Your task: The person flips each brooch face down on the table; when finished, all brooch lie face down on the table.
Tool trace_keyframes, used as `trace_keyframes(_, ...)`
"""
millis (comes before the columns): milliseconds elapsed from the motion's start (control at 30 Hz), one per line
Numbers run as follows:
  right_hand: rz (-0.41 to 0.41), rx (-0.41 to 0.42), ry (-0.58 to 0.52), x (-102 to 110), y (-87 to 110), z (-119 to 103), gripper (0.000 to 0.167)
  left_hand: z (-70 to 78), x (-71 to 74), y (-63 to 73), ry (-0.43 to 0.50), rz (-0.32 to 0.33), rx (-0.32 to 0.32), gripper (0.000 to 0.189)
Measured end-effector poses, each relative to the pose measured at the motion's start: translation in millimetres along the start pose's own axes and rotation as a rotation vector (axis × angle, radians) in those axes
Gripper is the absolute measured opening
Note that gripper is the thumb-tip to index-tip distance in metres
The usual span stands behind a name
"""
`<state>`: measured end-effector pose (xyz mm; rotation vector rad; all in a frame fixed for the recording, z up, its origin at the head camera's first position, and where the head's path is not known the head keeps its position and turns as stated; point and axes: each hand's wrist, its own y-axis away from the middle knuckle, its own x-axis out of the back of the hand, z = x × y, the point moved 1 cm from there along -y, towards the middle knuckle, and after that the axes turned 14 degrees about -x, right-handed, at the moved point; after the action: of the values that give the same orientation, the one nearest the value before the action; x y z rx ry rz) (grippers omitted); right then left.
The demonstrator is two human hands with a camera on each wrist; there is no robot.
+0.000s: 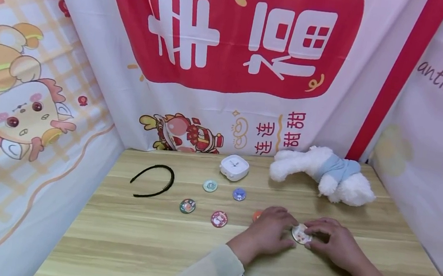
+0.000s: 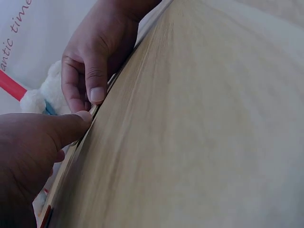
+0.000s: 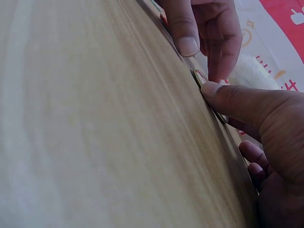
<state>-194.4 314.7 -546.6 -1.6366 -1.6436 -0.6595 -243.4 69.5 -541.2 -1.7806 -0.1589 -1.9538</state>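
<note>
A round badge [image 1: 301,234] with a pale cartoon picture lies on the wooden table between both hands. My right hand [image 1: 336,243] pinches its right edge; in the right wrist view the thumb of that right hand [image 3: 280,128] rests on the badge's rim [image 3: 201,76]. On the other side, my left hand [image 1: 270,231] has its bent fingers at the badge's left edge, the thumb lower down and a little apart. The left hand [image 2: 28,152] partly hides the badge in the left wrist view. An orange badge [image 1: 257,215] is mostly covered by the left hand.
Left of the hands lie a red badge [image 1: 219,219], a dark green badge [image 1: 187,205], a light green badge [image 1: 210,186] and a blue badge [image 1: 239,194]. Behind are a white clock [image 1: 234,167], a black headband [image 1: 170,182] and a white plush toy [image 1: 349,189]. Printed cloths hang around the table.
</note>
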Motion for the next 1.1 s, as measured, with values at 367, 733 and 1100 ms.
trace_keyframes(367,-0.019,0.013,0.009,-2.2,2.4,1.6,0.031,1.5,-4.5,-2.8,-0.014,0.003,-0.044,0.034)
trace_keyframes(733,-0.074,-0.019,0.015,2.5,1.5,0.4,0.031,0.0,-6.1,-5.0,-0.014,0.023,-0.059,0.027)
trace_keyframes(1100,-0.056,-0.048,0.002,4.9,0.8,1.0,0.025,0.3,-6.2,-7.1,-0.013,0.020,-0.051,0.027)
